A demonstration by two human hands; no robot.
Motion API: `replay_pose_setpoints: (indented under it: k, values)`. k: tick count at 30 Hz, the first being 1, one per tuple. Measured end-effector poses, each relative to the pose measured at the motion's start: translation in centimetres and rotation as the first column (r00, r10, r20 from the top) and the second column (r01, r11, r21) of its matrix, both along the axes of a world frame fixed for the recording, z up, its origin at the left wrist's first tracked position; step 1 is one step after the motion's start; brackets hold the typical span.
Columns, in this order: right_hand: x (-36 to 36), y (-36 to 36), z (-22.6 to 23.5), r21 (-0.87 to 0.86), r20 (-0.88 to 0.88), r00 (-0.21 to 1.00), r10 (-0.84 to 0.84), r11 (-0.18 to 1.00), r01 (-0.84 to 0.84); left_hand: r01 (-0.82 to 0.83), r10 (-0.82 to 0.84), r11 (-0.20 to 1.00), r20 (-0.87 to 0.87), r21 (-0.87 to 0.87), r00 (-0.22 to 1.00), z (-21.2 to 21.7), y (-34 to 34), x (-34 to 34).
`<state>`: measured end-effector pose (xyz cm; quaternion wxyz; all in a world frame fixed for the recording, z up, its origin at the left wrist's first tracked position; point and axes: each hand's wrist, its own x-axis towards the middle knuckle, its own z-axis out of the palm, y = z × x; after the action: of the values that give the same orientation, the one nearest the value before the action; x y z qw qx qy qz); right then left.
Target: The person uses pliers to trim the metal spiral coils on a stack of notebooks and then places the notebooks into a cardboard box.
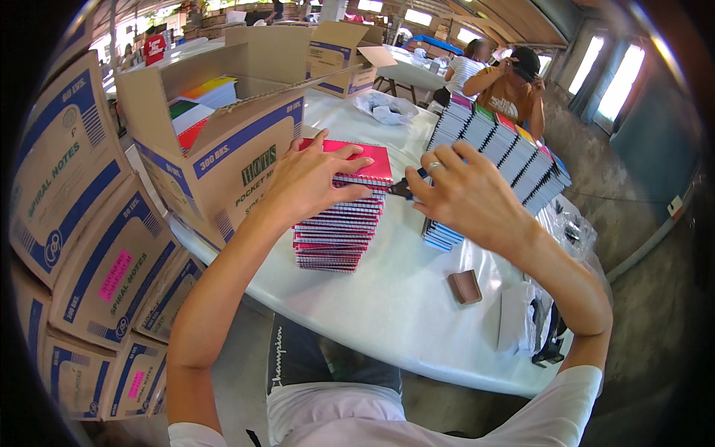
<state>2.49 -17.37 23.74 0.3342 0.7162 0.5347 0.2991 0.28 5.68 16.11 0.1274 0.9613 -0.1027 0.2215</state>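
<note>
A tall stack of red spiral notebooks (335, 237) stands on the table in front of me. My left hand (316, 175) lies over the top notebook with its fingers spread, and the thumb reaches along the near side of the pile. Close by on the right, my right hand (462, 186) is closed around a dark hand tool (402, 188), its tip at the right edge of the upper notebooks. Most of the tool is hidden by my fingers, so I cannot make out its exact kind.
Further right stand rows of stacked spiral notebooks (506, 153) with coloured covers. An open carton (246, 164) with notebooks inside is at left, beside piled cartons (97, 261). A small brown box-like piece (465, 287) and a tape dispenser (551, 339) lie on the table (357, 320). A person (506, 93) sits opposite.
</note>
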Motion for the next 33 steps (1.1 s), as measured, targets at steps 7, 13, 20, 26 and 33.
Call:
replay_pose_setpoints:
  k: [7, 13, 20, 26, 33]
  values:
    - [4.5, -0.8, 0.0, -0.122, 0.167, 0.862, 0.479, 0.877, -0.464, 0.025, -0.025, 1.0, -0.032, -0.011, 0.999, 0.0, 0.1, 0.6]
    - [3.8, -1.2, -0.3, -0.143, 0.183, 0.859, 0.479, 0.877, -0.458, 0.022, -0.022, 1.0, -0.044, -0.005, 0.999, 0.2, 0.0, 0.5]
    - [-0.5, 0.3, -1.4, 0.015, 0.038, 0.999, -0.039, 0.999, 0.038, 0.01, -0.011, 0.999, 0.022, 0.036, 1.0, 0.3, -0.1, 0.0]
    - [2.4, -1.2, -1.1, 0.035, 0.09, 0.939, 0.332, 0.941, -0.336, 0.038, -0.042, 0.999, 0.131, 0.028, 0.99, -1.3, 0.5, 0.7]
    - [3.9, -0.6, -1.8, -0.123, 0.222, 0.881, 0.417, 0.909, -0.399, 0.027, -0.03, 0.999, 0.105, 0.022, 0.994, -1.0, 0.3, 0.7]
